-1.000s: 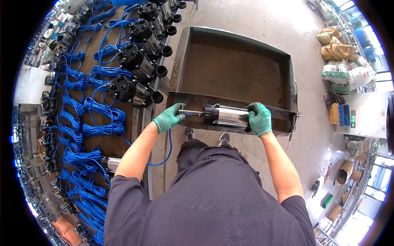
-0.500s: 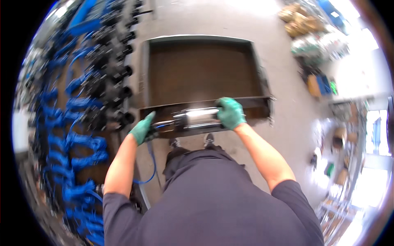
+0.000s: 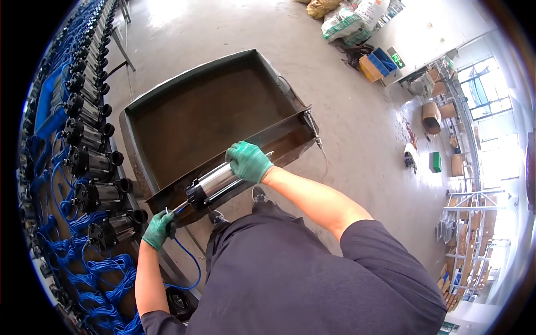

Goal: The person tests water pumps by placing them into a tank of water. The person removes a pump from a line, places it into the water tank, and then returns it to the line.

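A submersible pump point(image 3: 219, 181), with a shiny steel cylinder body and a black end, lies slanted over the near ledge of a metal tank. Across the upper part of its body, my right hand point(image 3: 249, 162) in a green glove has its fingers wrapped round the steel. My left hand point(image 3: 158, 229), also green-gloved, is closed at the lower left, near the thin rod leading from the black end. From that hand hangs a blue cable point(image 3: 196, 267), curving down beside the bench; a small dark piece there is mostly hidden by the fingers.
The tank point(image 3: 190, 76) holds brownish liquid. Along the left, a bench carries a row of similar pumps point(image 3: 89, 162) and coiled blue cables point(image 3: 111, 273). Sacks point(image 3: 352, 22), crates point(image 3: 381, 62), a green box point(image 3: 436, 162) and shelving point(image 3: 474, 212) stand to the right.
My view has turned, so the tank and pump now appear slanted. Both hands keep their grip, the left now lower and closer to the bench, the right higher on the pump in view.
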`<state>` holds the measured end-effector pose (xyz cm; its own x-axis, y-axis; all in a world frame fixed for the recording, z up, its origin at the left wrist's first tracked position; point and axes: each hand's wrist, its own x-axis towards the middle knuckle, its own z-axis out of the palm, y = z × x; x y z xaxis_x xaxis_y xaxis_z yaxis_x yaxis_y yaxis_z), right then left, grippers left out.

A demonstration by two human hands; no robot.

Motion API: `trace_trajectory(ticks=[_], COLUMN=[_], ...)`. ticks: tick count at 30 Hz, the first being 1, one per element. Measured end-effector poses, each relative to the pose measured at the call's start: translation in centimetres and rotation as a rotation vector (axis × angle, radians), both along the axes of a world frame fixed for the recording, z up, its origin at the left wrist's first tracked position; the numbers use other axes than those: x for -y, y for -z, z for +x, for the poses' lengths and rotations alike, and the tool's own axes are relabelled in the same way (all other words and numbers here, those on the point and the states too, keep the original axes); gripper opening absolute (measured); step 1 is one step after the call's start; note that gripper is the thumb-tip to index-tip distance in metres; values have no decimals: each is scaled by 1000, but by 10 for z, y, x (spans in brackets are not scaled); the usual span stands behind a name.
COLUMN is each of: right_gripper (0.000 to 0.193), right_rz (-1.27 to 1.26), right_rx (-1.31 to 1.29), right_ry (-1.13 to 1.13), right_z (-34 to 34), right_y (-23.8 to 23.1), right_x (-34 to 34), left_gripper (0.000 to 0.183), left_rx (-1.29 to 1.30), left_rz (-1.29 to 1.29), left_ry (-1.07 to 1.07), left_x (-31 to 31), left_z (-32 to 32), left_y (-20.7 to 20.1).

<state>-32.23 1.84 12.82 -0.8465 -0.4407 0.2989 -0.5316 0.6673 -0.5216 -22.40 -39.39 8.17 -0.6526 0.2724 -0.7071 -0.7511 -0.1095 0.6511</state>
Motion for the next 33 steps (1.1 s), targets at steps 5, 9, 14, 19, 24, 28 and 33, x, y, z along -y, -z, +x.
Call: trace_trajectory(ticks=[5, 9, 14, 19, 24, 28, 33], right_gripper=[10, 9, 6, 5, 9, 8, 7], right_rz=[-12, -33, -3, -14, -6, -12, 9], right_rx=[10, 0, 8, -1, 12, 10, 5], right_ry=[12, 0, 8, 5, 22, 13, 0], right_z=[1, -2, 1, 0, 0, -1, 1], right_y=[-1, -3, -2, -3, -2, -4, 0], right_x=[0, 8, -2, 2, -1, 2, 0], left_gripper=[43, 38, 27, 31, 16, 23, 32], left_rx=[96, -372, -959, -646, 145, -341, -901], left_rz=[1, -261, -1276, -857, -148, -223, -955], left_ry=[270, 361, 656, 441, 132, 34, 137], left_x=[13, 17, -17, -9, 0, -7, -15], left_z=[-20, -5, 8, 4, -6, 16, 22], left_y=[-5, 39, 17, 9, -9, 34, 50])
